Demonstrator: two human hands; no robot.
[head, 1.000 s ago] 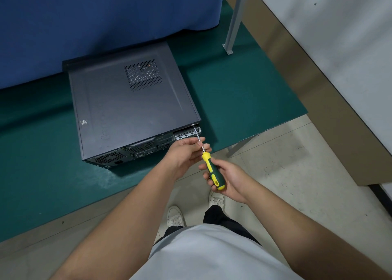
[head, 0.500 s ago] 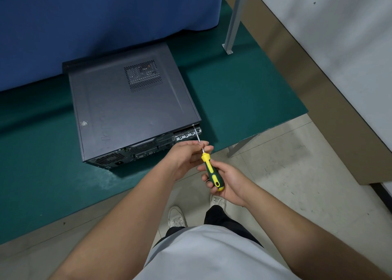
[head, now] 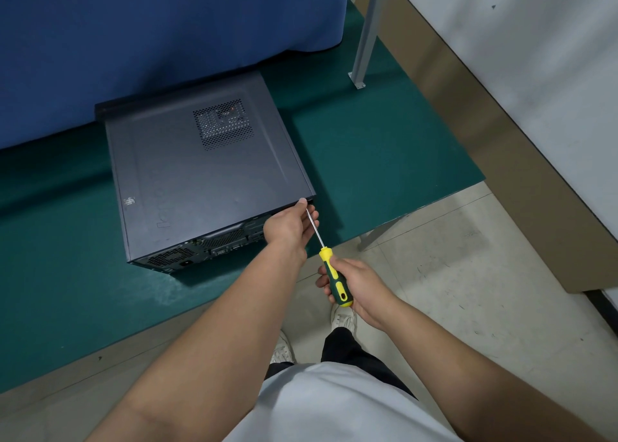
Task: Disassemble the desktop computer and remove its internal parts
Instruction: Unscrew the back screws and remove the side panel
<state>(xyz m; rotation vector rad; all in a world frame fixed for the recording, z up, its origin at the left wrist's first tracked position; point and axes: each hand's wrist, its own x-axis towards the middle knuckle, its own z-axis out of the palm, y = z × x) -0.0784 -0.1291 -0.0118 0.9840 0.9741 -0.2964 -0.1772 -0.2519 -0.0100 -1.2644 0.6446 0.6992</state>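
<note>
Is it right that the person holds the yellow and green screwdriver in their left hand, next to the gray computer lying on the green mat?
Not quite. The head view shows the screwdriver gripped in the right hand, not the left. The left hand is at the computer case's near corner, beside the screwdriver's shaft. The rest is right: the computer lies on the green mat.

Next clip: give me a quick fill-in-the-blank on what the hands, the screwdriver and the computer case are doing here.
1. The right hand grips the screwdriver by its yellow and ____ handle.
2. The left hand rests at the near right ____ of the computer case.
3. The case lies on a ____ mat.
4. The case's top panel is ____ in place.

Missing words: green; corner; green; still
</note>
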